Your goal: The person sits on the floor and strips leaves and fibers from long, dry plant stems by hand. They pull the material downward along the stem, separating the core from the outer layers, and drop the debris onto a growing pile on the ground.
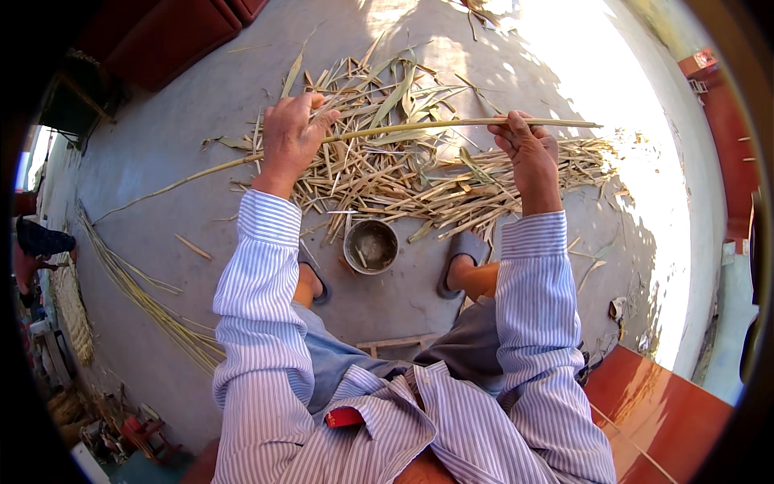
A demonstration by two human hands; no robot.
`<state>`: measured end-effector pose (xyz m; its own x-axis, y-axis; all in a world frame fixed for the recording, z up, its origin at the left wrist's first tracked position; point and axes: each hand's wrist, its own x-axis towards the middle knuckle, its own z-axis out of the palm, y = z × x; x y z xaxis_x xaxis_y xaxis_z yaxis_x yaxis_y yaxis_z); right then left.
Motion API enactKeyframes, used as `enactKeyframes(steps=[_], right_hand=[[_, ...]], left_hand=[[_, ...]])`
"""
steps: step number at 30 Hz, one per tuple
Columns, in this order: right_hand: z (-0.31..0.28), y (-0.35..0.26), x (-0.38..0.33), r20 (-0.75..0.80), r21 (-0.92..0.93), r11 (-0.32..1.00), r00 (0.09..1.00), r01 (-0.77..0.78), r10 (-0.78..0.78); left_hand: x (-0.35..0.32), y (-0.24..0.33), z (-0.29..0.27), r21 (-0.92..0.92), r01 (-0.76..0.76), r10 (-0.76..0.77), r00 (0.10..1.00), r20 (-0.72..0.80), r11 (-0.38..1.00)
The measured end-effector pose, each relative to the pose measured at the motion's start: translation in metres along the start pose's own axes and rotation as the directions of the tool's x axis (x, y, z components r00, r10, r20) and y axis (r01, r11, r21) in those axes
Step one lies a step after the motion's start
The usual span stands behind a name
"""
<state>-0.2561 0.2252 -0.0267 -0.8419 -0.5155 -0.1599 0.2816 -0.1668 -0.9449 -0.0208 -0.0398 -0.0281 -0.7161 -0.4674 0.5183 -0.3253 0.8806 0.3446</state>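
A long, thin yellowish-green reed stalk [419, 127] is stretched across in front of me at chest width. My left hand [292, 135] is closed around its middle, with the thumb toward the right. From there the thinner end slopes down to the left, close to the floor. Near the thicker right end, the thumb and fingers of my right hand [528, 147] pinch the stalk, and a short tip sticks out beyond them. Beneath both hands spreads a heap of dry strips and leaves [379, 173] on the grey floor. Whether my left palm hides anything else, I cannot tell.
Between my slippered feet stands a round metal bowl [394, 252] with a small pale piece inside. A bundle of long stalks [149, 302] lies on the floor at left. Red furniture [173, 44] stands far left; a red-tiled surface [653, 403] is at near right.
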Motion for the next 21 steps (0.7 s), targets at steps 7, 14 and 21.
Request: enactKeyframes(steps=[7, 14, 21], right_hand=[[0.009, -0.007, -0.007, 0.072, -0.008, 0.999, 0.997, 0.036, -0.035], [0.014, -0.014, -0.014, 0.277, 0.012, 0.984, 0.945, 0.179, -0.175], [0.018, -0.012, -0.015, 0.331, 0.073, 0.985, 0.927, 0.159, -0.174]], left_hand=[[-0.010, 0.012, 0.011, -0.494, 0.354, -0.089, 0.871, 0.482, 0.794], [-0.006, -0.001, 0.010, -0.620, 0.569, -0.229, 0.808, 0.542, 0.541], [0.002, -0.040, 0.009, -0.705, 0.465, -0.503, 0.846, 0.176, 0.536]])
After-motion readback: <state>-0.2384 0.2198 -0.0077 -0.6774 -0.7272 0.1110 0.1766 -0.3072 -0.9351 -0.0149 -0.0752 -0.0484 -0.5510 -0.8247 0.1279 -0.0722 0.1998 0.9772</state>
